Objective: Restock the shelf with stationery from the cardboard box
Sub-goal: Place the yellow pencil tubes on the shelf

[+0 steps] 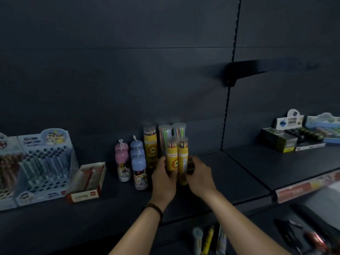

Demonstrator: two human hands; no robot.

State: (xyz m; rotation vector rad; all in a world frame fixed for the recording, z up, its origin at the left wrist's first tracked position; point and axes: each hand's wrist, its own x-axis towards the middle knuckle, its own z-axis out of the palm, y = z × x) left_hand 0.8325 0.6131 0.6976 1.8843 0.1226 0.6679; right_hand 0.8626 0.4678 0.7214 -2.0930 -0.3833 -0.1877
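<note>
Left hand (163, 178) and right hand (199, 174) clasp two upright yellow pencil tubes (172, 159) between them, just in front of the back-row tubes (150, 144), both hands equally near.

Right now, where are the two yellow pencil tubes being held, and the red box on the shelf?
left yellow pencil tube (172, 159): head view, on its yellow label.
right yellow pencil tube (183, 153): head view, on its upper yellow side.
red box (86, 195): head view, on its front wall.
</note>
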